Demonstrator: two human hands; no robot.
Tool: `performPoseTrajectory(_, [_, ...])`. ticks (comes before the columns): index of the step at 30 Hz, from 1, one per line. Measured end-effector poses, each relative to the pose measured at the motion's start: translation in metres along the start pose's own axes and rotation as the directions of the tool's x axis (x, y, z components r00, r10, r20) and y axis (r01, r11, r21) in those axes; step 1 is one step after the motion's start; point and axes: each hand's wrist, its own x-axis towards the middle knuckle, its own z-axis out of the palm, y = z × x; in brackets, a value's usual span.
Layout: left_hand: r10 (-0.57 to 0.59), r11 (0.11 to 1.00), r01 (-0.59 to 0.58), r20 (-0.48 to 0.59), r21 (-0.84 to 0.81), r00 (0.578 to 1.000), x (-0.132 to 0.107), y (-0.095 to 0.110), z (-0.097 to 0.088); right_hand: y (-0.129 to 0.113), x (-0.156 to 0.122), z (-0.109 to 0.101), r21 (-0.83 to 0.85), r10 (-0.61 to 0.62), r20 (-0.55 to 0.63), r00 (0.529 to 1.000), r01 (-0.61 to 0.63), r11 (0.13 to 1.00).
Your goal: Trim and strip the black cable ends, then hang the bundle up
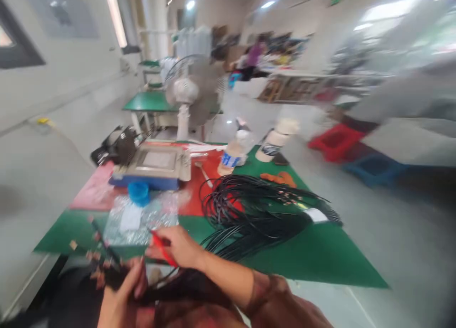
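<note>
- Cables (114,271), a dark blurred bunch, sit in the clasped left hand (123,295), nearer the camera than the scale (153,164), at the table (320,261) edge.
- Right hand (178,247), also nearer than the scale, grips a red tool (162,247).
- Black coil (249,209) lies right of the scale and nearer.
- Blue cup (138,192) sits just before the scale; bottle (233,152) to its right; fan (188,95) behind.

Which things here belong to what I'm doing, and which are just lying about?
In use: left hand gripping dark wire bundle; right hand holding thin red tool; black cable coil.
Lying about: white desk fan; grey machine on blue base; small blue round container; clear plastic bags; clear bottle with blue label.
</note>
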Motion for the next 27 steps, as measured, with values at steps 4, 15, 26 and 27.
performPoseTrajectory(4, [-0.031,0.941,0.01,-0.058,-0.338,0.998,0.011,-0.009,-0.007,0.0,-0.008,-0.007,-0.316,-0.092,0.093,0.991,0.117,0.941])
performPoseTrajectory(15, [0.005,0.935,-0.041,-0.102,-0.353,0.995,0.01,-0.017,-0.006,0.01,-0.014,0.001,-0.479,0.01,0.23,0.973,0.105,0.871])
performPoseTrajectory(26, [-0.055,0.929,0.046,-0.015,-0.367,0.998,0.01,-0.01,-0.008,0.007,-0.01,-0.003,-0.368,0.008,0.222,0.975,0.076,0.927])
performPoseTrajectory(27, [-0.055,0.929,0.046,-0.015,-0.367,0.998,0.01,-0.01,-0.008,0.007,-0.01,-0.003,-0.317,0.014,0.201,0.98,0.051,0.947])
